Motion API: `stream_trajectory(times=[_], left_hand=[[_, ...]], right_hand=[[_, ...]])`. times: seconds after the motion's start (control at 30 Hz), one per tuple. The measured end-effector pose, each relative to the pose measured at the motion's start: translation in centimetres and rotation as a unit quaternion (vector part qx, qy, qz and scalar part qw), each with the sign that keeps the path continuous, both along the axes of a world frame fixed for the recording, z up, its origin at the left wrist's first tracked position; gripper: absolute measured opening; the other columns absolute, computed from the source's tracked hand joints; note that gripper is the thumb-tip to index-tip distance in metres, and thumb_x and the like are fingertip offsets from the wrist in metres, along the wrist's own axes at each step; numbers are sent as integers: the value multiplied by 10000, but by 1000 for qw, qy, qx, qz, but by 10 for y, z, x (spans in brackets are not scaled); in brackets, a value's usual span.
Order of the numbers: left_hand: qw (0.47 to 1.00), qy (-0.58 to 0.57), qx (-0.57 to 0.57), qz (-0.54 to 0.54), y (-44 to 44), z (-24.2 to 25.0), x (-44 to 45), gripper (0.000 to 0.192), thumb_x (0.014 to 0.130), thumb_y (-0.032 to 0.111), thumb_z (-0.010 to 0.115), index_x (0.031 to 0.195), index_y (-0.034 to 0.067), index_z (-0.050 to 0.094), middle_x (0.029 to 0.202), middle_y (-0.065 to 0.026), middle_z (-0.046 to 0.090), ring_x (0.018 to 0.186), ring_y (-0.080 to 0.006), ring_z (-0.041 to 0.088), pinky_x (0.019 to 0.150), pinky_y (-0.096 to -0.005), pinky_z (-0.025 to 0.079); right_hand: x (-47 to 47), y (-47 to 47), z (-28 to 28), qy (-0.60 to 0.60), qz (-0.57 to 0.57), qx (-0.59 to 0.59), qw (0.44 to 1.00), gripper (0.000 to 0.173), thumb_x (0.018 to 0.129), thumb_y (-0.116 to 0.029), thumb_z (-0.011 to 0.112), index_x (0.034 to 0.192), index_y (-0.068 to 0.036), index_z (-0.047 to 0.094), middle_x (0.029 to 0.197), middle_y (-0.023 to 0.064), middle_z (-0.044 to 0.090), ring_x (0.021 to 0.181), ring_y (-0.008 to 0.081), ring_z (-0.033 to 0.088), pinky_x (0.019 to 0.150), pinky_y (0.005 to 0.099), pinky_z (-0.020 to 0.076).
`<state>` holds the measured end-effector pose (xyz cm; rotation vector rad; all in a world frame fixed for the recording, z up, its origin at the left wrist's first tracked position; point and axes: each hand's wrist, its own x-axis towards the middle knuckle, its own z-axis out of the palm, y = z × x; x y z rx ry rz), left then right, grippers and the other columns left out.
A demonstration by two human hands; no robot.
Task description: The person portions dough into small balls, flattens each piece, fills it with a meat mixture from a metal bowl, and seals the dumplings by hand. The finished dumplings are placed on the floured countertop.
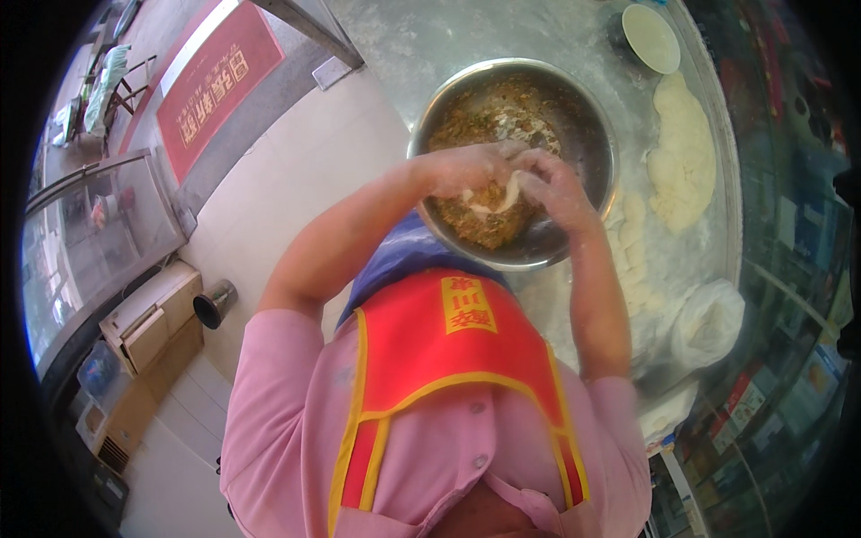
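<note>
Close together above a stainless steel bowl (595, 138), my left hand (471, 169) and my right hand (553, 188) hold a thin piece of dough (511, 195) between them. Its pale edge curves below my fingers; the rest is hidden by my hands. My fingers are bent inward and look dusted with flour. Inside the bowl lies a brownish-orange minced filling (488, 228), heaped toward the near left, with a whitish patch at the far side.
A long slab of dough (683, 161) lies on the floury worktop (403, 40) at right, with smaller dough pieces (631, 242) beside it. A pale bowl (650, 39) stands far right, a white plastic bag (709, 323) near right. A dark bin (215, 304) is on the floor.
</note>
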<state>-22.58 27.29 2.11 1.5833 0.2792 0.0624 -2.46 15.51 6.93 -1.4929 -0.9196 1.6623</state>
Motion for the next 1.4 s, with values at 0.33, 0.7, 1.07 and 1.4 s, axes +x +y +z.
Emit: stream_trajectory(times=[0.33, 0.7, 1.07, 1.4], left_hand=[[980, 0, -177, 85, -6, -1, -12, 462, 980, 108, 573, 1423, -15, 526, 1247, -108, 654, 1117, -196, 649, 945, -368, 561], [981, 77, -178, 26, 6, -1, 4, 601, 921, 69, 530, 1507, 1, 418, 1354, -118, 566, 1135, -184, 623, 853, -311, 565], [888, -7, -424, 175, -20, 5, -1, 479, 1023, 165, 594, 1473, 42, 489, 1360, -103, 602, 1247, -225, 590, 1045, -464, 502], [981, 104, -107, 120, -8, 19, 11, 704, 950, 158, 582, 1583, 16, 306, 1430, -210, 549, 1245, -264, 576, 1006, -342, 480]], right_hand=[[8, 4, 2, -141, 12, 116, 983, 138, 954, -132, 684, 1049, -32, 683, 980, 11, 633, 908, 73, 559, 818, 254, 468], [0, 11, 5, -145, 34, 51, 988, 185, 958, -172, 681, 1036, -5, 674, 1003, 19, 653, 962, 122, 603, 878, 290, 489], [12, 10, -6, -92, -57, 81, 991, 166, 942, -120, 703, 1073, -26, 664, 981, -11, 615, 915, 84, 569, 853, 263, 471], [6, 8, 1, -222, 45, 119, 967, 203, 968, -170, 664, 1087, -6, 665, 984, 15, 648, 942, 92, 592, 879, 286, 480]])
